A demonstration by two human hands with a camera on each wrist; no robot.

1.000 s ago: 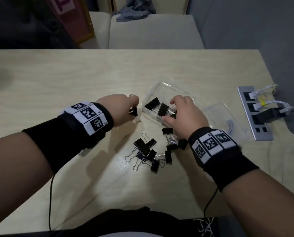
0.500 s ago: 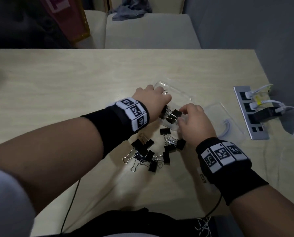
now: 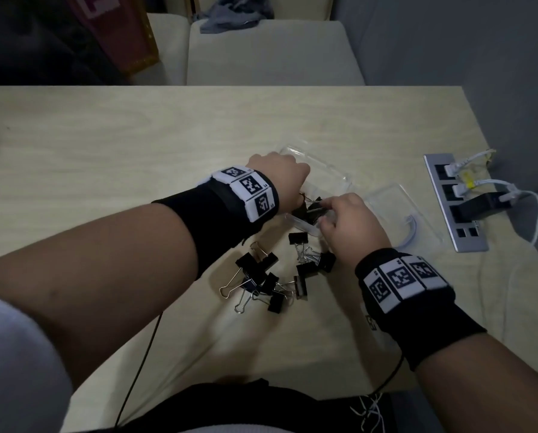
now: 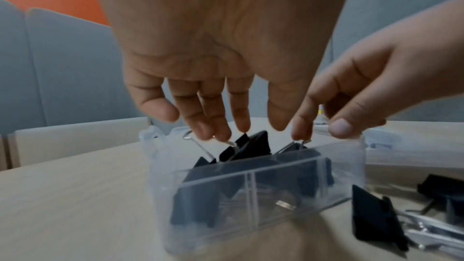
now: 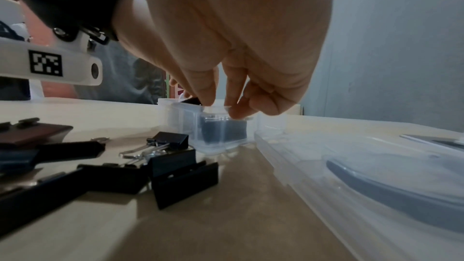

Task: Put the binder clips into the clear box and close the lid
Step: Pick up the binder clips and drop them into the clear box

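The clear box (image 3: 327, 170) (image 4: 263, 174) (image 5: 180, 120) stands open mid-table with several black binder clips (image 3: 313, 210) (image 4: 253, 146) in it. Its lid (image 3: 396, 207) (image 5: 351, 166) lies flat to the right. My left hand (image 3: 280, 176) (image 4: 246, 126) hangs over the box, fingers nearly straight, their tips touching the clips' wire handles. My right hand (image 3: 330, 210) (image 4: 321, 130) (image 5: 220, 104) pinches the box's rim at its right end, index finger inside, thumb outside. A pile of loose clips (image 3: 271, 279) (image 5: 175, 158) (image 4: 376, 219) lies just in front of the box.
A grey power strip (image 3: 455, 204) with white plugs and a black adapter (image 3: 480, 204) sits near the table's right edge. Thin black cables (image 3: 136, 370) trail off the front edge. Pale chairs (image 3: 271, 51) stand behind the table.
My left hand carried a clip from left of the box to over it, and its fingers now hang straight above the clips. My right hand shifted from inside the box to its right rim.
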